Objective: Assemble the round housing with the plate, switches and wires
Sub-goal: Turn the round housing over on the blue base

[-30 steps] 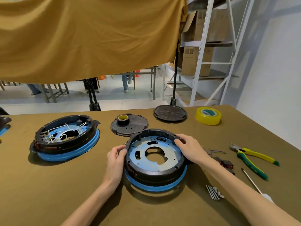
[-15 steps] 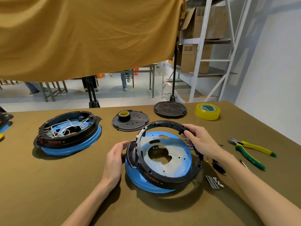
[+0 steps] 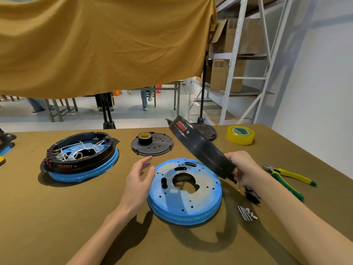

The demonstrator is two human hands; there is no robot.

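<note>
Head view showed your right hand (image 3: 242,166) gripping the tilted black housing ring (image 3: 200,148) clear of the blue plate (image 3: 184,192), perhaps to reach its underside, your left hand (image 3: 138,180) open beside it

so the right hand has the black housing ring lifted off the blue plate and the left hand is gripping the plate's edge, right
Not quite. In the head view the left hand is open beside the blue plate, not gripping it. The right hand does hold the black housing ring lifted off it.

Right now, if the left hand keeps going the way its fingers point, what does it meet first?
Probably the black ring held tilted by the right hand; the left hand hovers open beside the blue plate. Depth is unclear.
</note>
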